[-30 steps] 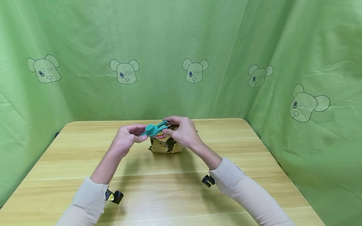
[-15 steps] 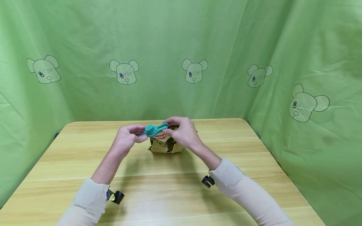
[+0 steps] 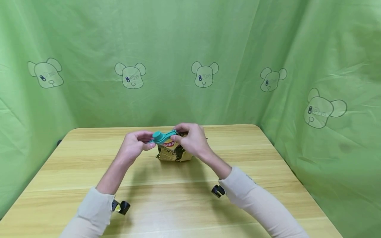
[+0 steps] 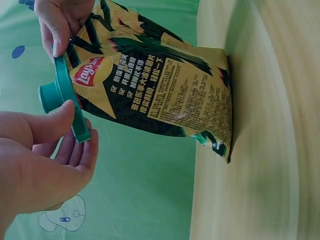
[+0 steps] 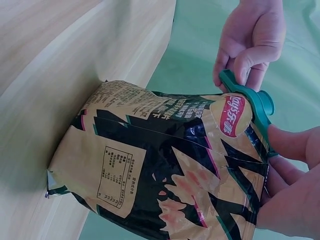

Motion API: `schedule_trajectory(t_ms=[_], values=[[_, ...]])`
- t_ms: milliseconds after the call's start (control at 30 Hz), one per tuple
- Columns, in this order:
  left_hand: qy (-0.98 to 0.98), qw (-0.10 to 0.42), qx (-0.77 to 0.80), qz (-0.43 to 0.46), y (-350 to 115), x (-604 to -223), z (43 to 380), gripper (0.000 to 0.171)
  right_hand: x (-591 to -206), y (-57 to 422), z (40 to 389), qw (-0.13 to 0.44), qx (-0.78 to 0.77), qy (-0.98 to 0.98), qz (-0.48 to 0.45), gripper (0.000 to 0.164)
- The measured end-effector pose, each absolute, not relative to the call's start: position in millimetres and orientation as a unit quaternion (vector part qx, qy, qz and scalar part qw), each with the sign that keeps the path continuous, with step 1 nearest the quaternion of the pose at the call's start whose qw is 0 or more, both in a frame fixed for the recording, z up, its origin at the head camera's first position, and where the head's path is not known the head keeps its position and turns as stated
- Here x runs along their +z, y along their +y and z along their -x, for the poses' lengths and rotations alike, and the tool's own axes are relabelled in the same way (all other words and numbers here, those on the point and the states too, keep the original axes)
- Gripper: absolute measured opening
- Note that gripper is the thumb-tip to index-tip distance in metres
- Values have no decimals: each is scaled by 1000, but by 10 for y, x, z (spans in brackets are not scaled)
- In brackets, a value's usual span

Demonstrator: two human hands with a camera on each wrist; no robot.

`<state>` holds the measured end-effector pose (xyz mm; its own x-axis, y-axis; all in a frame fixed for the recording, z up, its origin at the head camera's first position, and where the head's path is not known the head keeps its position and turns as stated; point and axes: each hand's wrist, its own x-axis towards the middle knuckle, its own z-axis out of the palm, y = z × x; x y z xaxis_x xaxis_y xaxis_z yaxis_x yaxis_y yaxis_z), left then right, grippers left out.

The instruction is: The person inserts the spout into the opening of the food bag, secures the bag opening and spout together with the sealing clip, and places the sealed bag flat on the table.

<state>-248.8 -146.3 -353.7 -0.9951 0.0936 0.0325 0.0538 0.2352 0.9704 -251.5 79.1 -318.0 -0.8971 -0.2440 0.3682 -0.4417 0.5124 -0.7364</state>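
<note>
A teal bag clip (image 3: 160, 136) with a round capped spout lies across the top edge of a gold and black Lay's chip bag (image 3: 174, 153). The bag stands upright on the wooden table. My left hand (image 3: 135, 145) pinches the clip's left end between thumb and fingers. At the other end, my right hand (image 3: 191, 140) pinches the clip together with the bag's top. In the left wrist view the clip (image 4: 67, 95) runs along the bag's top edge, its spout pointing away from the bag. The right wrist view shows the bag's printed side (image 5: 165, 160) slightly crumpled.
The wooden table (image 3: 166, 205) extends toward me and to both sides. A green curtain (image 3: 166, 39) printed with bear heads hangs behind and around it. A black wrist camera (image 3: 120, 207) sits at the left cuff, another camera (image 3: 218, 191) at the right.
The clip's two arms, apart at the right end a second ago, have come together there. Both hands stay in nearly the same place, and the bag has not shifted.
</note>
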Motion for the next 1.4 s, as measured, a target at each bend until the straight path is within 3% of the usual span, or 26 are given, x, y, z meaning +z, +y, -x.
schedule_trajectory(t_ms=[300,1400], values=[[793,17,603,-91,-1378,-3456,2455,48,-3186,779,2513,114,453,-861,-202,14],[797,0,601,-61,-1244,-3418,2481,37,-3196,760,2522,122,460,-858,-195,11]])
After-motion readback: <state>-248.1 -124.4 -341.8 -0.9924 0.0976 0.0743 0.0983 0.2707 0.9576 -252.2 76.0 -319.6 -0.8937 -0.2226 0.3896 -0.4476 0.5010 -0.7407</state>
